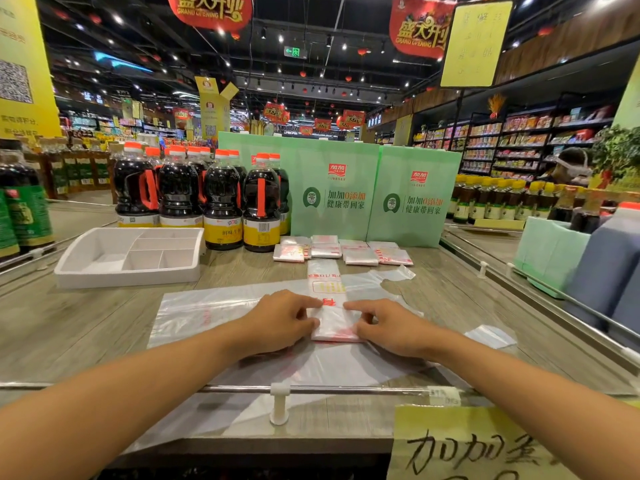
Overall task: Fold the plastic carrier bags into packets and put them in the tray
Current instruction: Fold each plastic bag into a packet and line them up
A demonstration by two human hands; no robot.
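A clear plastic carrier bag with red print, folded into a narrow strip (326, 285), lies on the wooden shelf on top of flat unfolded bags (207, 311). Its near end is folded over into a thick packet (334, 327). My left hand (282, 320) pinches the packet's left edge and my right hand (384, 325) pinches its right edge. Several finished folded packets (343, 252) lie in rows behind the strip. A white divided tray (86, 271) stands at the left, with nothing visible in its compartments.
Dark soy sauce bottles (221, 199) stand behind the tray. Green gift boxes (332, 188) rise behind the packets. A metal rail (311, 389) runs along the shelf's front edge, with a yellow handwritten sign (467, 445) below right. A blue jug (609, 265) stands on the right.
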